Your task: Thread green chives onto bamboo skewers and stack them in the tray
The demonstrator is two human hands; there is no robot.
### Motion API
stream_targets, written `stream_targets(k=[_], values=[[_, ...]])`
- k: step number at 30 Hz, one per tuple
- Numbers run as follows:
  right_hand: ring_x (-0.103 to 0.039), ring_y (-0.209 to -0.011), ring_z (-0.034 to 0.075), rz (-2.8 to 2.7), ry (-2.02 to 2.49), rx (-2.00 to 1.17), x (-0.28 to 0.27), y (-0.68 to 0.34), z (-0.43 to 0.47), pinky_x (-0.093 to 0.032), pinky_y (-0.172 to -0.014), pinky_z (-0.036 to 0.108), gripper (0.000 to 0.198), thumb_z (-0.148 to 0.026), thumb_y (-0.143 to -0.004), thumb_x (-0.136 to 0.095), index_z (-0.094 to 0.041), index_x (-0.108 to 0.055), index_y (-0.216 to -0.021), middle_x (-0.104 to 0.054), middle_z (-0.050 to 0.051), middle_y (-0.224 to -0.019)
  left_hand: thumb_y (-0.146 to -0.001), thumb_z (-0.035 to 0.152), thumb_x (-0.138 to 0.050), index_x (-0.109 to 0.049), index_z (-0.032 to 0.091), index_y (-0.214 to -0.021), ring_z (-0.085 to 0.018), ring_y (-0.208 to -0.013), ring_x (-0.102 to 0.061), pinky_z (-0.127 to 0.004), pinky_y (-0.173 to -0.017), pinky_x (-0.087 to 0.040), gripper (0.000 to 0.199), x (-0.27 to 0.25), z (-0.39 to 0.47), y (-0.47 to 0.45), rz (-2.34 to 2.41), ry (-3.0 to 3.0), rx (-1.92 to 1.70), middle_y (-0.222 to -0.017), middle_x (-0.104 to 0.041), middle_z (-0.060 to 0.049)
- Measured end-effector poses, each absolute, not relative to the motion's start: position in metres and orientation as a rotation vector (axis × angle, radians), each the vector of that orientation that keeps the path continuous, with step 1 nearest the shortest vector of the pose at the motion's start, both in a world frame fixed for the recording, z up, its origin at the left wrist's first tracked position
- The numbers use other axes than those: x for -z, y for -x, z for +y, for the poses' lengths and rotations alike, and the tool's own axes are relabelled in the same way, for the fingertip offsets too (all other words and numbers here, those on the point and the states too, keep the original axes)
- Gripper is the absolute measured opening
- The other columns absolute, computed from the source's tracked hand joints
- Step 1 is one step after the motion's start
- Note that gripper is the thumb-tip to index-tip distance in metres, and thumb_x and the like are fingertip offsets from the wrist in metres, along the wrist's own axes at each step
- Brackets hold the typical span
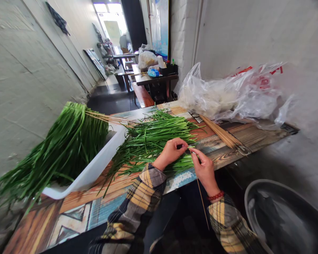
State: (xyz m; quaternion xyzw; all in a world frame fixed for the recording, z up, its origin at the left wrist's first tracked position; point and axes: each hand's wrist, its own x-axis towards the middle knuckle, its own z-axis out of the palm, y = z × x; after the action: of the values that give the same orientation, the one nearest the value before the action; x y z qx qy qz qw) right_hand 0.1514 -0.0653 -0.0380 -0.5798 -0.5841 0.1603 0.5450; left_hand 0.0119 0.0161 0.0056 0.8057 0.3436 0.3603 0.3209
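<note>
Between the fingertips of my left hand is the pale end of a chive stalk. My right hand, a red bead bracelet at its wrist, pinches a thin bamboo skewer that hangs down past the table edge. The skewer's upper tip meets the chive end between both hands. Just beyond them a loose heap of green chives lies on the table, stalk ends to the right. Chives threaded on skewers stand in a thick bundle over a white tray at the left.
A bunch of bamboo skewers lies on the patterned table, right of the chives. Clear plastic bags sit behind it against the wall. A dark basin stands low at the right. Farther back are another table and a person.
</note>
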Motion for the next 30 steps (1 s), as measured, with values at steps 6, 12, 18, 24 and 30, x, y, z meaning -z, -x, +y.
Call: stream_targets(k=[6,12,18,24,30], values=[[-0.069,-0.096,0.022,-1.395,1.364,-0.376,0.0367,-0.1512,-0.0656,-0.053,-0.086,0.034,0.030,-0.032,-0.091,-0.046,-0.020,-0.070,-0.105,-0.073,0.007,-0.104,-0.080,0.015,-0.057,-0.067,0.014,-0.074,-0.011,-0.070,-0.057,-0.022,-0.067,-0.043,0.012,-0.0056,0.0159,-0.0118,0.921,-2.107,-0.947,-0.074,-0.066,-0.002],[-0.069,-0.096,0.022,-1.387,1.359,-0.380,0.0368,-0.1508,-0.0655,-0.054,-0.086,0.036,0.030,-0.032,-0.091,-0.047,-0.020,-0.071,-0.104,-0.073,0.008,-0.103,-0.080,0.015,-0.057,-0.067,0.014,-0.074,-0.011,-0.071,-0.058,-0.022,-0.067,-0.044,0.012,-0.0053,0.0157,-0.0116,0.920,-2.111,-0.940,-0.074,-0.066,-0.002],[-0.069,-0.095,0.022,-1.385,1.360,-0.378,0.0377,-0.1509,-0.0650,-0.054,-0.085,0.035,0.030,-0.032,-0.090,-0.047,-0.019,-0.072,-0.103,-0.073,0.008,-0.102,-0.080,0.012,-0.057,-0.067,0.014,-0.072,-0.011,-0.069,-0.057,-0.022,-0.068,-0.044,0.013,-0.0079,0.0146,-0.0109,0.883,-2.131,-0.943,-0.072,-0.064,-0.002],[-0.069,-0.095,0.022,-1.387,1.356,-0.376,0.0385,-0.1512,-0.0650,-0.055,-0.085,0.036,0.030,-0.033,-0.090,-0.048,-0.019,-0.072,-0.101,-0.073,0.008,-0.102,-0.079,0.012,-0.057,-0.067,0.014,-0.071,-0.010,-0.070,-0.057,-0.021,-0.068,-0.043,0.013,-0.0077,0.0151,-0.0109,0.876,-2.146,-0.941,-0.072,-0.064,-0.002],[-0.069,-0.097,0.022,-1.404,1.337,-0.376,0.0365,-0.1519,-0.0660,-0.054,-0.086,0.036,0.030,-0.032,-0.091,-0.047,-0.020,-0.071,-0.104,-0.073,0.007,-0.104,-0.080,0.014,-0.056,-0.067,0.014,-0.073,-0.011,-0.069,-0.057,-0.022,-0.066,-0.043,0.013,-0.0087,0.0139,-0.0125,0.943,-2.131,-0.903,-0.073,-0.066,-0.002]])
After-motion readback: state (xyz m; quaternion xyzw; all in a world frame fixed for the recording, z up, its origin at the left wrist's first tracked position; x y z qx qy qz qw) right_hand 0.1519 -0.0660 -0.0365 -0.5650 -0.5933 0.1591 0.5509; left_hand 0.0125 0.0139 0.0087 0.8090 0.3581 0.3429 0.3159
